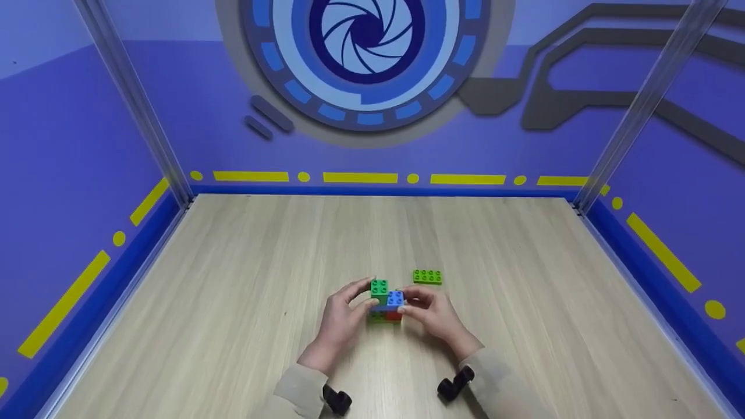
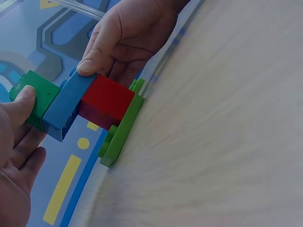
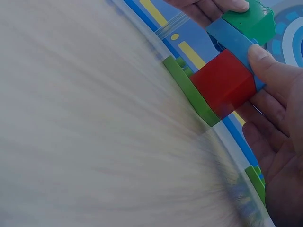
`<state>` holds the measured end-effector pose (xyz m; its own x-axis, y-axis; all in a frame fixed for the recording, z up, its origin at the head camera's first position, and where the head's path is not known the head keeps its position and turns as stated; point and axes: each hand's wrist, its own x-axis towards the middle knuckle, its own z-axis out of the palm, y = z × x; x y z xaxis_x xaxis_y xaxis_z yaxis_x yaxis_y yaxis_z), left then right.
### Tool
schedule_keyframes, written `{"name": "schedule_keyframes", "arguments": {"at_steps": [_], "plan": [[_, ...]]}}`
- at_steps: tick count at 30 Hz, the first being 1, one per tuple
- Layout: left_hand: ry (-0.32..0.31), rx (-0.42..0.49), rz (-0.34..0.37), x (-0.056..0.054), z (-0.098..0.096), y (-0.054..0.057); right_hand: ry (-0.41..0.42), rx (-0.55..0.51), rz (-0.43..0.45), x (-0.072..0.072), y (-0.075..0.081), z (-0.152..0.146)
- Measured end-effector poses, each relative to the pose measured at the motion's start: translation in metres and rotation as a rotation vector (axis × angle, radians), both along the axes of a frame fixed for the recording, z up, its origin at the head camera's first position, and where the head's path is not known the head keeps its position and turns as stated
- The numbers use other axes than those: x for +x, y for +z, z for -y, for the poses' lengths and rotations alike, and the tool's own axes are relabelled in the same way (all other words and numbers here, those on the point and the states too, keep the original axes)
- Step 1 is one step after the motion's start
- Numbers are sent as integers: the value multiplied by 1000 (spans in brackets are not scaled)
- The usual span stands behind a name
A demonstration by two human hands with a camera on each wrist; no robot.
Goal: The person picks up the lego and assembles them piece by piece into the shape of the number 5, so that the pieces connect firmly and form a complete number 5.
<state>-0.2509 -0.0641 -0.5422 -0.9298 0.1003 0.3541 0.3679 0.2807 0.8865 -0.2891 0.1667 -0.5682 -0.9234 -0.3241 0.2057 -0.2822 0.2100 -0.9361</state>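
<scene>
A small stack of toy building bricks stands upright between both hands at the middle front of the table. At its bottom is a flat light green brick (image 2: 122, 132), with a red brick (image 2: 106, 99) on one end of it. Across the red brick lies a blue brick (image 2: 68, 104), and one end of it overhangs. A green brick (image 1: 379, 297) sits on that overhanging end. My left hand (image 1: 339, 319) pinches the green brick between thumb and fingers. From the other side my right hand (image 1: 435, 315) grips the blue brick, its thumb on the near side.
Another light green brick (image 1: 428, 277) lies on the wooden table (image 1: 262, 279), just beyond my right hand. Blue-purple walls (image 1: 174, 116) with yellow marks enclose the table at the back and both sides.
</scene>
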Motion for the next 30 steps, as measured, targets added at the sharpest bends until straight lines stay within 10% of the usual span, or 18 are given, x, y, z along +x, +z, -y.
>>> {"name": "schedule_keyframes", "arguments": {"at_steps": [30], "plan": [[-41,57,43,-3,0,-7,8,-7,-5,0,0,0]]}}
